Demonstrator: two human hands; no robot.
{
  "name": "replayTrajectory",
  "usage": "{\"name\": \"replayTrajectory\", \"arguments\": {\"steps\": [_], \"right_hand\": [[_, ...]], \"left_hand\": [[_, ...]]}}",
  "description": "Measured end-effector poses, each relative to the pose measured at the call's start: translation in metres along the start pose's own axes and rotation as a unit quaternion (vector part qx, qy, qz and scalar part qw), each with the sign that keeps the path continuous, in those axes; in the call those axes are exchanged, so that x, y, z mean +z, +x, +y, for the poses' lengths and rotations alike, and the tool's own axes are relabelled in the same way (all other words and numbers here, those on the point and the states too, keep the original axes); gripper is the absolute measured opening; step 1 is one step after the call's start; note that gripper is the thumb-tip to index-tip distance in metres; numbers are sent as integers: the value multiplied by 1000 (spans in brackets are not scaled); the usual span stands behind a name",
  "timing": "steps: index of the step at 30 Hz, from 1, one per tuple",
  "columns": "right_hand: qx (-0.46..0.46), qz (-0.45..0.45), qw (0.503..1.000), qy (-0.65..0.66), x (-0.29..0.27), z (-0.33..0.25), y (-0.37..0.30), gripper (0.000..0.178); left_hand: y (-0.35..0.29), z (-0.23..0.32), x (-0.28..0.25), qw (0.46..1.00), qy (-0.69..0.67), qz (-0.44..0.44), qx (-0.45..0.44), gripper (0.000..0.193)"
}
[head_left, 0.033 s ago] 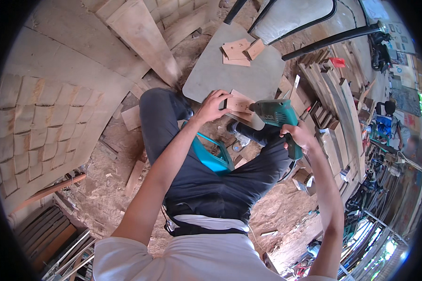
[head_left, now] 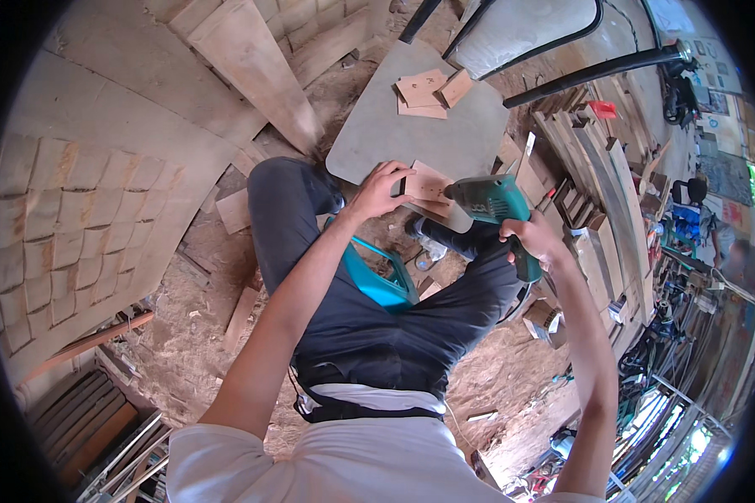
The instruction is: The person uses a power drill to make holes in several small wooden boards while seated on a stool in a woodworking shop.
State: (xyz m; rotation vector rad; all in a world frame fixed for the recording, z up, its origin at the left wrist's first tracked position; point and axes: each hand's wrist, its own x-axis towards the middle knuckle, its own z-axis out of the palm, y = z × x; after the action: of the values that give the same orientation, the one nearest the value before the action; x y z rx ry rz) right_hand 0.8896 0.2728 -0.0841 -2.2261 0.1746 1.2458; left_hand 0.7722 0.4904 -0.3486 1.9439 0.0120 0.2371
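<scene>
L hand (head_left: 379,191) pins wood piece (head_left: 429,182); R hand (head_left: 530,235) grips drill (head_left: 493,199) (teal).

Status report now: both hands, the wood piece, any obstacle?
Left hand flat on the wood piece, at grey board edge. Right hand grips green drill, nose at the piece. Nothing between them.
</scene>
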Motion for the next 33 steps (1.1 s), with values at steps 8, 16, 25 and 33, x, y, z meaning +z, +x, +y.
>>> {"name": "replayTrajectory", "arguments": {"steps": [8,16,25,33], "right_hand": [[23,-10,999,-45,-1,-11,2,24],[59,-36,997,28,-19,3,17,23],[79,-46,993,77,-22,22,19,19],[55,-34,996,55,-14,14,7,24]], "left_hand": [[-7,-4,6,1000,9,-23,7,59],[-7,-6,4,1000,0,-26,12,60],[-6,-4,6,1000,-3,-25,7,60],[-5,-4,7,1000,5,-18,6,58]]}}
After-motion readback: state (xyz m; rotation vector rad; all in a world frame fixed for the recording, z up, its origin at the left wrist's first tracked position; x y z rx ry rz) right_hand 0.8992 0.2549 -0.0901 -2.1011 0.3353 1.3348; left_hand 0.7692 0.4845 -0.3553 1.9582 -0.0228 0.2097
